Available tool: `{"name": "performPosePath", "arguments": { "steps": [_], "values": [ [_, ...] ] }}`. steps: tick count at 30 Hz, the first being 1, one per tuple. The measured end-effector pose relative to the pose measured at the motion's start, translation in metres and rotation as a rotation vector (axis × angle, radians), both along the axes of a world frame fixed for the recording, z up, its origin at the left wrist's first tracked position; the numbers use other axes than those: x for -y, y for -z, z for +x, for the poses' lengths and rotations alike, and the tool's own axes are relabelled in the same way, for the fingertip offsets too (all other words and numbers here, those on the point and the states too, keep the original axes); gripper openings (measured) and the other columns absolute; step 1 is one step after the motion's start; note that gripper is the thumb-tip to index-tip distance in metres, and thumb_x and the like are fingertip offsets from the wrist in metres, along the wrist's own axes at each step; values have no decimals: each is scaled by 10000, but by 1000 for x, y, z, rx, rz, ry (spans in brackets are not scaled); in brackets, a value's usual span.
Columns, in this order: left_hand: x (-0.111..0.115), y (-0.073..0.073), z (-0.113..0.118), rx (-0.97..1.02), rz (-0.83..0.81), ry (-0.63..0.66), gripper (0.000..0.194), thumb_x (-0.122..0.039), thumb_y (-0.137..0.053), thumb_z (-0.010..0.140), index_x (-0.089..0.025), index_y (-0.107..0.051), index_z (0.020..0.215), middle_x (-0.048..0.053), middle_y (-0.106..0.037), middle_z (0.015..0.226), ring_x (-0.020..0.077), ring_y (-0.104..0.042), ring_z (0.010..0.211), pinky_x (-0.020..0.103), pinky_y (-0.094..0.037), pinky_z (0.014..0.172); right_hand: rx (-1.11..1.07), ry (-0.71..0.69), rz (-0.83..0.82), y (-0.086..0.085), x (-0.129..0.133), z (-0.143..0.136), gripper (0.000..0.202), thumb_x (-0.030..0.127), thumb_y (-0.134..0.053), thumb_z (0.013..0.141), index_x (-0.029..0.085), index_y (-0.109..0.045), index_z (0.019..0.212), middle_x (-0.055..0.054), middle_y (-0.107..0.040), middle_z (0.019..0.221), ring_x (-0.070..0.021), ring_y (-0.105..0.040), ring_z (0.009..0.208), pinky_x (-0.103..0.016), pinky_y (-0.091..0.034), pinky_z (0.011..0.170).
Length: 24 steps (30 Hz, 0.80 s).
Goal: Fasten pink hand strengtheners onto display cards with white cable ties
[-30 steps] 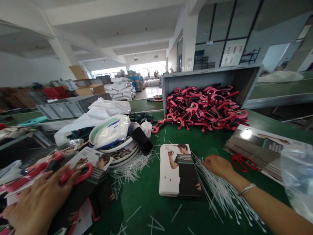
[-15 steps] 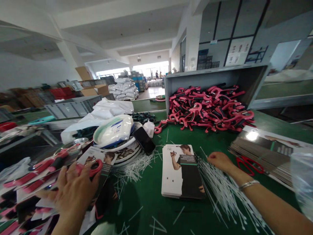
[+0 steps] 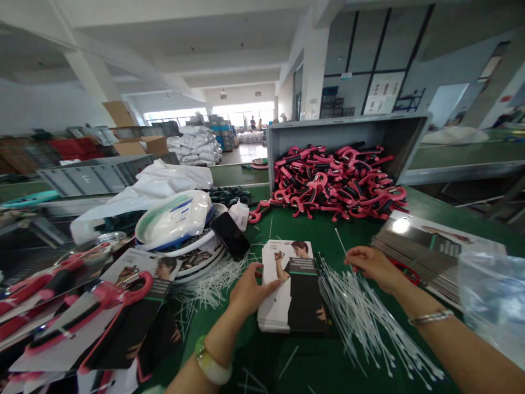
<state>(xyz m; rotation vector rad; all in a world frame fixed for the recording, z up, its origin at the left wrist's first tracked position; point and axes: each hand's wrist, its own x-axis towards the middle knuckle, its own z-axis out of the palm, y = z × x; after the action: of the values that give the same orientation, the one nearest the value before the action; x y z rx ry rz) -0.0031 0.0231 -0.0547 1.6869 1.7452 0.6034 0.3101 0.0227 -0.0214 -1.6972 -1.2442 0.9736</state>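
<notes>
left hand (image 3: 249,290) on card stack (image 3: 292,287), right hand (image 3: 371,265) pinching white tie (image 3: 340,241) above tie pile (image 3: 365,312)

Large factory hall. White ceiling beams (image 3: 192,33) span the upper frame; a white pillar (image 3: 314,71) stands right of centre. Bright windows (image 3: 246,109) glow at centre, far back. Dark panelled wall (image 3: 369,49) at upper right.

Pink, white and green on the workbench

Green table (image 3: 254,350); white and black printed cards (image 3: 289,287) at centre; white cable ties (image 3: 361,312) to the right; pink and black hand grips (image 3: 336,183) in a grey bin (image 3: 348,128) far; red-handled scissors (image 3: 406,272); black phone (image 3: 230,235).
</notes>
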Motion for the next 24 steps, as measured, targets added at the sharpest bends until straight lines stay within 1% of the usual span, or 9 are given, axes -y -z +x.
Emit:
{"name": "performPosePath", "arguments": {
  "steps": [2,4,8,12,14,16,19,22,24],
  "values": [
    [-6,4,-6,58,20,3,514,-565,-671,639,-194,-573,980,78,-667,954,234,-626,820,299,-428,664,-56,-20,-1,-3,4,-3,368,406,-653,593,156,-609,859,-53,-668,714,-92,-497,501,-189,-243,391],
    [-10,6,-9,95,44,6,381,-497,-688,641,-190,-570,834,55,-660,835,209,-605,732,283,-401,605,-140,-56,7,-5,8,-9,454,415,-683,596,140,-608,950,-48,-659,692,-85,-484,491,-179,-225,384],
    [-9,4,-7,137,81,-18,310,-421,-714,621,-194,-534,731,10,-603,687,169,-542,620,263,-349,546,-269,-126,14,-9,17,-26,485,416,-722,622,134,-610,999,-20,-629,644,-66,-453,472,-156,-186,378],
    [3,-4,-6,249,107,-80,298,-381,-723,617,-189,-514,709,-12,-566,660,141,-508,595,245,-335,529,-367,-176,17,-9,27,-39,424,408,-741,643,152,-619,958,-35,-652,727,-70,-492,502,-147,-182,372],
    [10,-10,-5,410,78,-122,316,-369,-727,618,-189,-485,713,-27,-552,640,129,-510,571,239,-348,526,-423,-190,11,-9,31,-44,409,413,-755,634,153,-620,920,-34,-648,720,-70,-494,491,-144,-176,361],
    [18,-17,-3,653,-34,-142,339,-377,-718,640,-189,-464,758,-32,-562,631,124,-528,544,239,-373,525,-479,-194,4,-9,33,-50,399,414,-768,624,151,-614,881,-22,-635,684,-64,-487,474,-136,-170,352],
    [28,-27,5,929,-195,-99,419,-374,-735,649,-175,-482,918,6,-643,721,143,-589,578,259,-428,563,-530,-194,42,-11,35,-59,376,421,-772,632,154,-588,822,-14,-628,667,-62,-497,471,-128,-184,341],
    [33,-30,16,1086,-214,-47,549,-328,-776,618,-165,-486,1055,52,-689,860,172,-642,677,281,-469,641,-474,-144,198,-15,41,-73,338,456,-717,707,172,-554,793,-10,-640,670,-46,-460,423,-141,-250,338],
    [35,-29,22,1182,-215,-45,574,-314,-780,619,-167,-475,1083,61,-695,898,184,-657,713,293,-483,675,-386,-95,339,-16,49,-84,313,472,-662,765,187,-537,795,-17,-659,708,-46,-452,408,-163,-327,355]
  ]
}}
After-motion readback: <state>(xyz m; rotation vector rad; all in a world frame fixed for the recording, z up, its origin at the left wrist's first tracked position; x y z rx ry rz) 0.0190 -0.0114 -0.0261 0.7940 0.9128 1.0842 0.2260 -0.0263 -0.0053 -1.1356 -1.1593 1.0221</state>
